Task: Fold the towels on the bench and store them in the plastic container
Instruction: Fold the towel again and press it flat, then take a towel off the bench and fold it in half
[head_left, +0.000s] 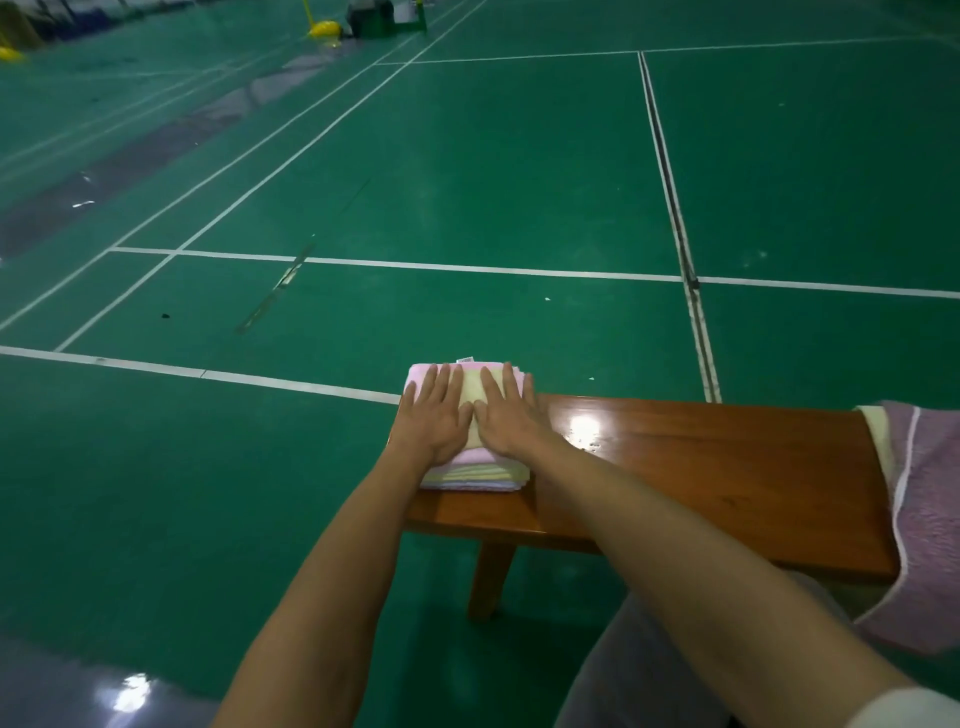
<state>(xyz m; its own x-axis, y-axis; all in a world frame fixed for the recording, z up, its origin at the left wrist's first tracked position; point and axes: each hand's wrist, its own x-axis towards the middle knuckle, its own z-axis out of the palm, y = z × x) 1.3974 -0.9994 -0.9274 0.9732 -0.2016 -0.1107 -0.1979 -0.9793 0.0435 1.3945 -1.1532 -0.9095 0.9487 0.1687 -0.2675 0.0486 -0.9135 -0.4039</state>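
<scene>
Directly under both hands (470, 421): folded towels (470, 475).

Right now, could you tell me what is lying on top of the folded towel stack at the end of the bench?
Both hands, left and right, press flat on the towel stack, side by side. They cover much of its top; between them shows pale yellow cloth. The stack sits on the bench.
</scene>
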